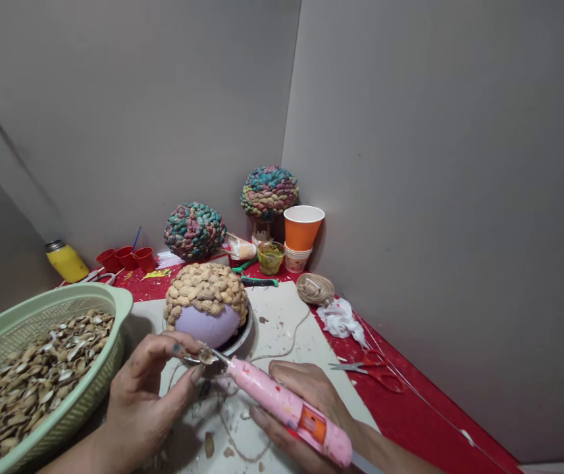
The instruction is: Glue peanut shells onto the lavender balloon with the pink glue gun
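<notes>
My left hand (148, 388) pinches a small piece of nut shell (206, 355) between thumb and fingertips. My right hand (306, 401) is wrapped around a pink hot glue gun (266, 388), whose metal nozzle points left and meets the shell or lies right at it. Just beyond both hands, a lilac balloon or ball (207, 326) rests in a round metal dish (242, 339). Whole peanut shells (206, 288) cover its upper part, while the lower front shows bare lilac.
A green basket (121, 303) of nut shells stands at left. Behind are painted peanut-covered balls (195, 230), red cups (126, 257), a yellow bottle (67, 261) and an orange cup (303, 227). Twine (314, 288), a white crumpled bag (341, 320) and scissors (378, 370) lie at right.
</notes>
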Demonstrator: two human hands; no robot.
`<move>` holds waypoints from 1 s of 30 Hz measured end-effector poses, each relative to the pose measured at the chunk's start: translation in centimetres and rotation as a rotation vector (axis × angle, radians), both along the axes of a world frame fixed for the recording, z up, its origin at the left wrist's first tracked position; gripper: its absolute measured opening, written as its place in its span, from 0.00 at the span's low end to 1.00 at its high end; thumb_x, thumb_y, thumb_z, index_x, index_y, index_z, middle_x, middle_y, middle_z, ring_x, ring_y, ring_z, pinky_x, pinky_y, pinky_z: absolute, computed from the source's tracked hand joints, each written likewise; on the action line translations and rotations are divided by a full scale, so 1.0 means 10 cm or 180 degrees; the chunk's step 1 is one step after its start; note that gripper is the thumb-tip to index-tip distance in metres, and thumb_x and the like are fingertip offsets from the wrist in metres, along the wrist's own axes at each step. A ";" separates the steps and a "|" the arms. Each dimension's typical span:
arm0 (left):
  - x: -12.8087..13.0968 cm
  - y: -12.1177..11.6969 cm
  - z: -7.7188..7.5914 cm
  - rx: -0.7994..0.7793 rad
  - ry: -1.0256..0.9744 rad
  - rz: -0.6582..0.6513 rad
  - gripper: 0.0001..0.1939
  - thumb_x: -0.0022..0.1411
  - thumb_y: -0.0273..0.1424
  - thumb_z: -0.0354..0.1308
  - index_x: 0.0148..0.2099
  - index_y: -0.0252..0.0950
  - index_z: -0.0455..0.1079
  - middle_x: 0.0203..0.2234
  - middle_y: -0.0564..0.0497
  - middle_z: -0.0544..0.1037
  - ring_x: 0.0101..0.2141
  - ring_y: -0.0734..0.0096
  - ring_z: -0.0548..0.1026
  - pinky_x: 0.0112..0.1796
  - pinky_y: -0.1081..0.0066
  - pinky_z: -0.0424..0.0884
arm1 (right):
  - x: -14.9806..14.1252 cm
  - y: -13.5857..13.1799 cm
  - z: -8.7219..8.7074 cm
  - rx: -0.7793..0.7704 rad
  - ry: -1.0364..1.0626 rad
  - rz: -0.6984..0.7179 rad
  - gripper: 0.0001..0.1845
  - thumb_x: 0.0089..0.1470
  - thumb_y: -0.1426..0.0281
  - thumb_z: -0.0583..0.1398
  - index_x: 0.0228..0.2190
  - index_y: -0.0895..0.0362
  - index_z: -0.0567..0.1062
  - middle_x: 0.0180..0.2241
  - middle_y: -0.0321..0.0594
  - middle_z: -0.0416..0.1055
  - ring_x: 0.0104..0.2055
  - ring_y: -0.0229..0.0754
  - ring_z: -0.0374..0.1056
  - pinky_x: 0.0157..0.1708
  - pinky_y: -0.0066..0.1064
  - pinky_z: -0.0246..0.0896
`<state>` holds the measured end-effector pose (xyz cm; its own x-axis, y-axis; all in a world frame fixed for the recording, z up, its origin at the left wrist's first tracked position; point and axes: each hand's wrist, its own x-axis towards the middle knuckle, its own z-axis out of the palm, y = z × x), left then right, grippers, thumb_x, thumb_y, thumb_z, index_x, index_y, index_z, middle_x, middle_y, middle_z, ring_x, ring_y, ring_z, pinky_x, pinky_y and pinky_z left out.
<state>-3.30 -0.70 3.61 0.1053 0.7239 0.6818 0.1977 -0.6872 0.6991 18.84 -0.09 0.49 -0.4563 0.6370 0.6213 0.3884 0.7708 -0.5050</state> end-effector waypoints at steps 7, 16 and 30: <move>0.00 0.01 -0.01 0.0088 -0.0035 0.0042 0.19 0.54 0.13 0.59 0.43 0.41 0.67 0.34 0.53 0.77 0.38 0.71 0.77 0.42 0.73 0.76 | -0.01 0.01 -0.02 0.0031 -0.0057 -0.0029 0.16 0.55 0.69 0.56 0.20 0.56 0.56 0.18 0.29 0.55 0.19 0.31 0.50 0.19 0.26 0.44; -0.02 0.00 -0.03 0.0087 -0.0114 0.0095 0.19 0.54 0.13 0.59 0.43 0.40 0.68 0.33 0.52 0.77 0.38 0.70 0.77 0.44 0.70 0.75 | -0.01 0.01 -0.02 0.0062 0.0047 0.0002 0.16 0.54 0.69 0.55 0.20 0.55 0.55 0.18 0.29 0.53 0.18 0.31 0.49 0.18 0.25 0.43; -0.02 0.02 -0.03 0.0142 -0.0230 0.0168 0.18 0.54 0.13 0.60 0.42 0.40 0.69 0.33 0.51 0.78 0.38 0.69 0.77 0.41 0.70 0.77 | 0.00 0.01 -0.04 0.0001 0.0005 0.0078 0.16 0.55 0.68 0.54 0.20 0.55 0.54 0.18 0.29 0.54 0.19 0.31 0.50 0.19 0.25 0.44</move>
